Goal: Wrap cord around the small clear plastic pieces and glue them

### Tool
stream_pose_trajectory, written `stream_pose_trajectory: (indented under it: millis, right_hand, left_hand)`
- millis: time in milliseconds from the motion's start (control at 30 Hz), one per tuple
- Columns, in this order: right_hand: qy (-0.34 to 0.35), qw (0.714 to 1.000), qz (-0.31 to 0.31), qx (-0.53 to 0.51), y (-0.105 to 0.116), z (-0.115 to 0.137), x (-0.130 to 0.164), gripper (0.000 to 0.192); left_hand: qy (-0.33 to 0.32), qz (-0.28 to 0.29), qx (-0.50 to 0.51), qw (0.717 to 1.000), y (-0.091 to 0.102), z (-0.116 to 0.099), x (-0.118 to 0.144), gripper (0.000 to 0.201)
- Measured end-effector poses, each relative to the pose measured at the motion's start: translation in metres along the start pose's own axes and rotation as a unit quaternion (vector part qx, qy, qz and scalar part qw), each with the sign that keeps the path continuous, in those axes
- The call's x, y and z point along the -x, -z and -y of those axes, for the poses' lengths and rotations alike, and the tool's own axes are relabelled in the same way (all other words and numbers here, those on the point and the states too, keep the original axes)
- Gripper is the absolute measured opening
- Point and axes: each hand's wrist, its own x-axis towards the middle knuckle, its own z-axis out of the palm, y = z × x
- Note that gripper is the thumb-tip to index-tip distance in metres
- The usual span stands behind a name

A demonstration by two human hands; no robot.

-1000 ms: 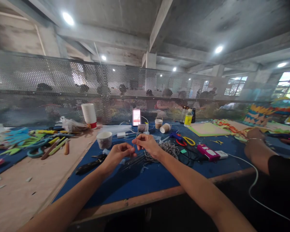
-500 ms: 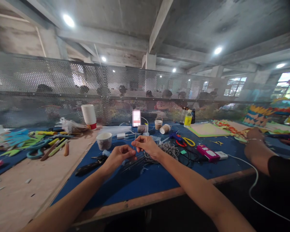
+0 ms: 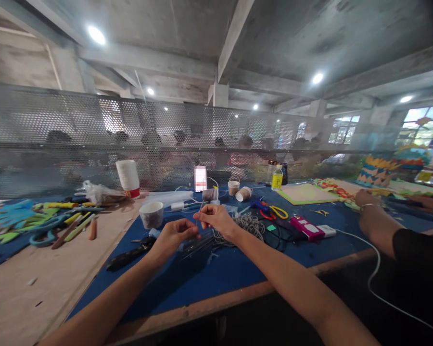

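Far to my left on the bench I see a scatter of cut foam shapes [image 3: 12,217] in blue and green, with a stack of white paper cups [image 3: 128,178] standing behind them against the perforated metal screen [image 3: 72,129]. Nearer in, a single paper cup [image 3: 151,214] stands on the blue mat [image 3: 216,269], and a dark-handled tool [image 3: 128,254] lies flat just below it. My left hand [image 3: 173,236] hovers above the mat with thumb and forefinger pinched narrow; whether anything sits between them is too fine to tell. Just to its right, almost touching, my right hand [image 3: 216,219] has its fingertips closed on a thin wire [image 3: 200,211] that rises slightly between the two hands. Under both hands a bundle of dark thin rods [image 3: 197,244] lies on the mat, and right behind my right wrist sits a tangle of grey cord [image 3: 248,224]. Further right I see scissors with red and yellow handles [image 3: 276,212], then a pink device [image 3: 306,227] with a white cable [image 3: 373,269] running off the table edge. At the far right another person's forearm [image 3: 377,226] rests on the mat.
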Motion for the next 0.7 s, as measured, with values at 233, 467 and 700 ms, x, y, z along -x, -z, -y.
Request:
stream_pose_trajectory:
  millis: [233,467,700]
  right_hand:
    - [-0.007,1.000,0.004,-0.005,0.000,0.001,0.000,0.043]
    - [0.006,1.000,0.013,0.009,-0.001,-0.001,0.000,0.042]
    - [-0.002,1.000,-0.001,-0.008,-0.002,0.001,0.000,0.043]
  left_hand:
    - [0.044,0.054,0.066,0.995,0.000,-0.002,0.002,0.028]
    - [0.003,-0.001,-0.010,1.000,-0.001,0.002,-0.001,0.027]
    - [0.032,0.052,0.061,0.996,-0.003,-0.009,0.008,0.027]
